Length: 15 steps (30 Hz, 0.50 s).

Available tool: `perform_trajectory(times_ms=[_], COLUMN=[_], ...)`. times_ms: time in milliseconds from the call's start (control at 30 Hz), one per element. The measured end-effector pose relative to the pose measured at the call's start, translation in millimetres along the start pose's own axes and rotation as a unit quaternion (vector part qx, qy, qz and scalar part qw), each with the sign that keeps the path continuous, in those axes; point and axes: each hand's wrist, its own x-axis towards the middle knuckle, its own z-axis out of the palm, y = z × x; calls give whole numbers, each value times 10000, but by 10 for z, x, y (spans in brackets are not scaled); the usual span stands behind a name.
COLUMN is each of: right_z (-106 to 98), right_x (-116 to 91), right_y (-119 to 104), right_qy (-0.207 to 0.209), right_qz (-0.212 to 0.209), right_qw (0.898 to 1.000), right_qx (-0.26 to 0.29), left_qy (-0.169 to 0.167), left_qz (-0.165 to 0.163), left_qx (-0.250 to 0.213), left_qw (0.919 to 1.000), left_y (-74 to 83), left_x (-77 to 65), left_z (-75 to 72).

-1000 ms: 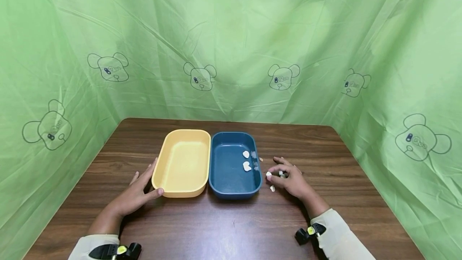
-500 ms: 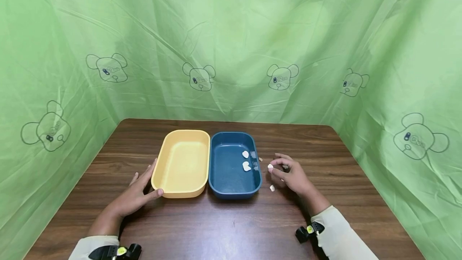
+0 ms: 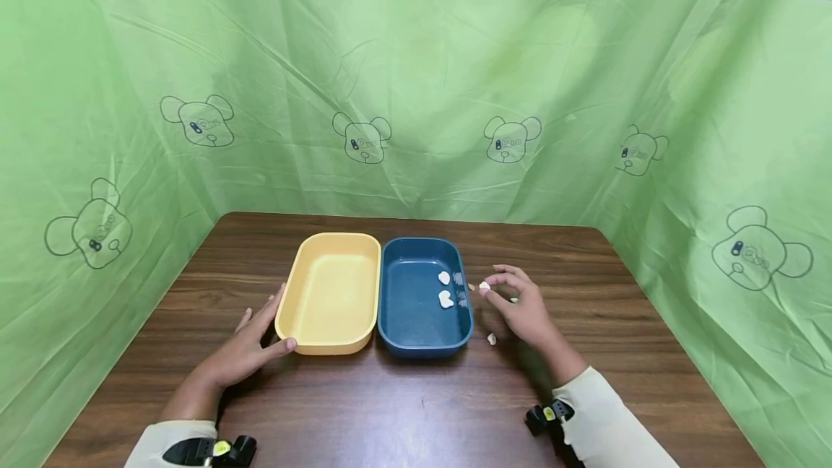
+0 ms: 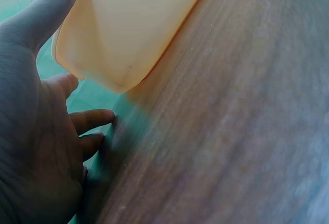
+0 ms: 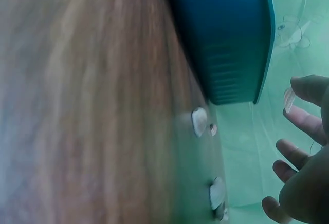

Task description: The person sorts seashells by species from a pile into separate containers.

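Observation:
My right hand (image 3: pixel 528 315) pinches a small white seashell (image 3: pixel 484 285) between thumb and index finger, just right of the blue tray (image 3: pixel 425 349). Its ribbed surface shows in the right wrist view. Two white shells, an upper one (image 3: pixel 444 278) and a lower one (image 3: pixel 445 300), lie inside that tray near its right wall. My left hand (image 3: pixel 242 358) rests against the yellow tray (image 3: pixel 323 349), fingers extended along the left side and thumb touching the near left corner. No shells show inside the yellow tray.
On the brown table (image 3: pixel 416 410), loose shells lie right of the blue tray: one near its front (image 3: pixel 491 339), a smaller piece by the wall (image 3: pixel 471 287), another partly behind my right hand (image 3: pixel 514 300). Both trays stand side by side. A green curtain (image 3: pixel 416 56) encloses the table.
My right hand has lifted and moved away from me with the pinched shell, toward the blue tray's right wall. The left hand and both trays stay in place.

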Motion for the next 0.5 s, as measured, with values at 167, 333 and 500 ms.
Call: perform_trajectory(times_ms=[167,333,500], right_z=[41,82,129], right_x=[13,25,17], right_y=[-97,-166,-237], right_qy=[-29,-133,-202], right_qz=[-135,-187,-218], right_qw=[9999,9997,9995], right_qx=[9,40,90], left_qy=[9,36,31], left_qz=[8,20,-1], left_qx=[4,5,20], left_qw=[10000,10000,10000], left_y=[-4,7,20], left_x=[8,9,7], left_z=[-10,-20,-20])
